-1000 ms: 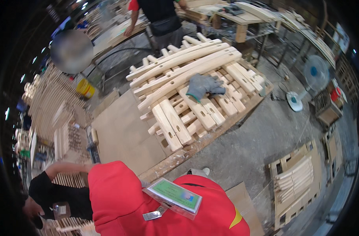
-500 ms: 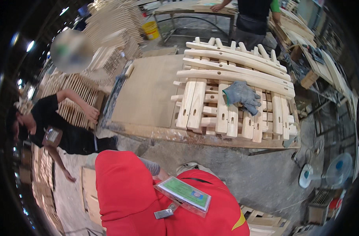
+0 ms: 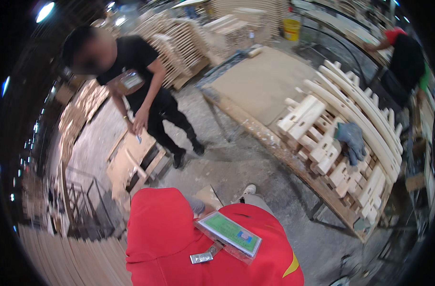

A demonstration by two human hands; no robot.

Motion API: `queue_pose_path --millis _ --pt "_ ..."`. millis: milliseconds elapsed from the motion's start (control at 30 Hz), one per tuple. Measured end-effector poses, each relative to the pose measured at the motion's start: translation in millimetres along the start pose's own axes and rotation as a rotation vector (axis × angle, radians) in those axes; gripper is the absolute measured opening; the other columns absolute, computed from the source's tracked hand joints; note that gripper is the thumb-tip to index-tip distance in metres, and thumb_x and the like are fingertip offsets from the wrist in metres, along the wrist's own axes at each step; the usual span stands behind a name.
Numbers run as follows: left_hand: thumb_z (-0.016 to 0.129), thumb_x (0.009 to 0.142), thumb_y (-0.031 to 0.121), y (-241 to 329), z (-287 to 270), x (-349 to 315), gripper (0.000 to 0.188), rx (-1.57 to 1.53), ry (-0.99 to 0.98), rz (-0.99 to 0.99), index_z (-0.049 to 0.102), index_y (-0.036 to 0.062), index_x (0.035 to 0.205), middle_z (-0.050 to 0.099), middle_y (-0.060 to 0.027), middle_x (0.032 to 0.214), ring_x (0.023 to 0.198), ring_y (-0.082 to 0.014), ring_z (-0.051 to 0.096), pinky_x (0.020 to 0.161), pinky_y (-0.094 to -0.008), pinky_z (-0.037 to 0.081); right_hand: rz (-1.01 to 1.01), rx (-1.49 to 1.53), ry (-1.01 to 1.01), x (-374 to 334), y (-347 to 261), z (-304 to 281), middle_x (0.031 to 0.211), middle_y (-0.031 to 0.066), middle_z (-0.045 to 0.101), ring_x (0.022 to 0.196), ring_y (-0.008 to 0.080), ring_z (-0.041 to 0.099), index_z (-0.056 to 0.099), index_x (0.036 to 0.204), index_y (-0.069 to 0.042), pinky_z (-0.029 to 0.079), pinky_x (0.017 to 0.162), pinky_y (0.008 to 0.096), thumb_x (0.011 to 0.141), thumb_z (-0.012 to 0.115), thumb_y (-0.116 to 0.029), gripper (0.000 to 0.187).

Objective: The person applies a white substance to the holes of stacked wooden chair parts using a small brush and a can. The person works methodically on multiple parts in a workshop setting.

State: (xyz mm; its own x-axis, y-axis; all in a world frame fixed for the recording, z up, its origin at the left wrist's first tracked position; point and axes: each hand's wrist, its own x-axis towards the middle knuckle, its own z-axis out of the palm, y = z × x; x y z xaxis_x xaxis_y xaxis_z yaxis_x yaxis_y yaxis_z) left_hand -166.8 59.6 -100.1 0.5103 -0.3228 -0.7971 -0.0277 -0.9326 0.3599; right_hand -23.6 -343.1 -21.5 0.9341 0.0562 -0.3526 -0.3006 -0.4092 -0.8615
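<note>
The floor (image 3: 222, 168) is gray. A big table (image 3: 248, 125) stands on it. Bright lights (image 3: 45, 12) shine in the dark on the left.

Only bits of me showing tbh: red left shoulder (image 3: 153, 219) bulging up front, grey-sleeved left forearm (image 3: 195, 205) just peeking past it, one foot (image 3: 250, 189) forward. Both hands are hidden.

The bench (image 3: 260, 83) offers room left of piled wood (image 3: 328, 151).
</note>
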Motion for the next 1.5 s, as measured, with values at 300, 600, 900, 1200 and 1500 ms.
queue_pose_path --millis 300,600,900,1200,1500 --pt "0.054 0.08 0.027 67 -129 8 0.027 -0.423 0.758 0.115 0.062 0.0016 0.086 0.063 -0.0188 0.086 0.082 -0.0295 0.062 0.069 -0.0403 0.046 -0.175 -0.177 -0.273 18 -29 23 0.075 0.0147 0.063 0.07 0.0174 0.062 0.062 0.089 -0.002 0.048 0.062 0.0316 0.077 0.068 -0.021 0.024" --pt "0.065 0.069 0.022 133 -124 -6 0.027 -0.499 0.498 0.58 0.067 0.0052 0.09 0.066 -0.0151 0.084 0.079 -0.0292 0.063 0.068 -0.0398 0.048 -0.272 -0.299 -0.402 32 -42 18 0.072 0.0141 0.063 0.067 0.0165 0.062 0.064 0.086 -0.001 0.049 0.06 0.0313 0.077 0.068 -0.021 0.022" --pt "0.061 0.064 0.021 149 -135 15 0.02 -0.28 0.805 0.354 0.068 0.0109 0.08 0.064 -0.0152 0.078 0.076 -0.0338 0.062 0.064 -0.0447 0.049 -0.264 -0.336 -0.348 29 -34 -5 0.069 0.0135 0.064 0.064 0.0157 0.063 0.065 0.082 -0.001 0.049 0.059 0.0309 0.077 0.068 -0.02 0.02" --pt "0.061 0.072 0.036 179 -177 82 0.025 -0.032 0.643 0.557 0.066 0.0114 0.076 0.064 -0.0105 0.082 0.081 -0.0299 0.062 0.063 -0.0449 0.048 -0.251 -0.347 -0.21 14 -21 -30 0.068 0.0135 0.064 0.063 0.0152 0.063 0.067 0.082 -0.002 0.049 0.058 0.0304 0.076 0.068 -0.022 0.021" --pt "0.06 0.079 0.038 300 -230 85 0.032 0.124 0.709 0.933 0.061 0.006 0.075 0.059 -0.0115 0.079 0.074 -0.0306 0.059 0.063 -0.042 0.047 0.035 0.227 0.058 -85 27 -94 0.08 0.0066 0.065 0.07 0.0126 0.061 0.065 0.099 -0.002 0.049 0.061 0.0271 0.079 0.069 -0.02 0.027"
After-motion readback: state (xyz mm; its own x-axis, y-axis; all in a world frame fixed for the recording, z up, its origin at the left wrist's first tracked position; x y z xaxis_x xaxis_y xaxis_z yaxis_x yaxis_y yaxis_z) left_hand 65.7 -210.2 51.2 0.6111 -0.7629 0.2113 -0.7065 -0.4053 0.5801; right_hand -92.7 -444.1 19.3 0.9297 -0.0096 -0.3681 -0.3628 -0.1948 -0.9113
